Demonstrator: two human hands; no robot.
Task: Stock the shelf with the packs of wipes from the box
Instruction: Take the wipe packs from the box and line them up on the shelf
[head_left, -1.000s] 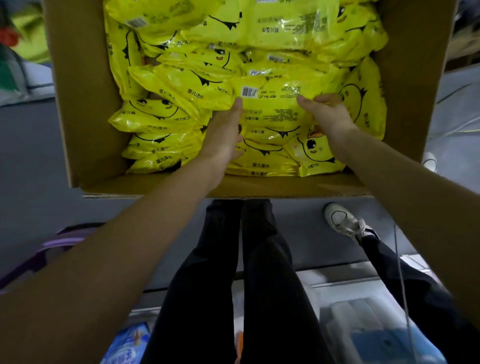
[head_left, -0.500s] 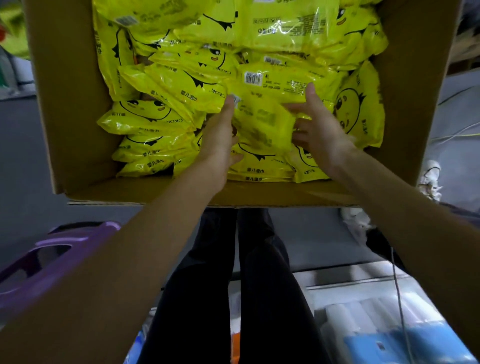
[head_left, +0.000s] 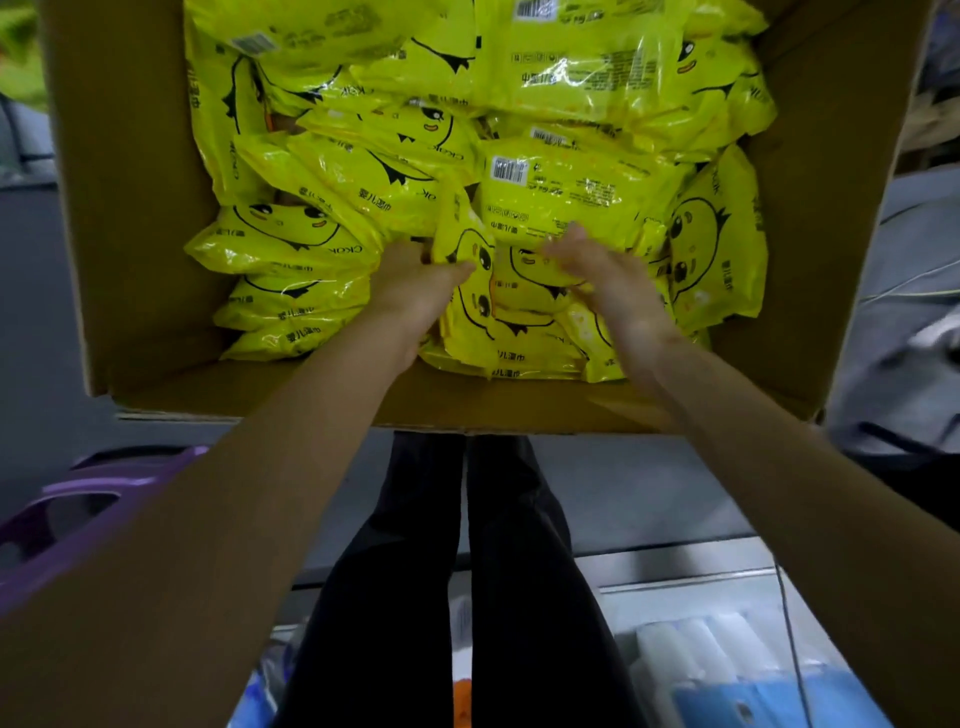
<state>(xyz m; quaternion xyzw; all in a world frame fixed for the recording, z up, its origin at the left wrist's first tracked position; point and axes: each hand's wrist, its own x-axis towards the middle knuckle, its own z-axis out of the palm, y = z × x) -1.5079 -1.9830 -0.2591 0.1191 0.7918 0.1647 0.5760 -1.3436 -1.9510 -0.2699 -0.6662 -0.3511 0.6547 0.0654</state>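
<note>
head view: an open cardboard box (head_left: 130, 208) is seen from above, filled with yellow packs of wipes (head_left: 571, 78) printed with a cartoon chick face, piled loosely and overlapping. both bare forearms are stretched into the near half of the box. the left hand (head_left: 415, 296) is closed on the left edge of the front chick-face pack (head_left: 519, 317), which lies on the pile close to the box's near wall: the thumb is laid over its printed face and the fingers are tucked behind its edge. the right hand (head_left: 618, 296) is laid on the right side of the same pack, with its fingers pointed away towards a barcode pack (head_left: 561, 192) just beyond. it is blurred, so whether anything is gripped cannot be told. below the box, legs in black trousers (head_left: 519, 571) are seen. a purple plastic item (head_left: 78, 514) is shown at the left, and blue and white packages (head_left: 753, 686) at the lower right.
</note>
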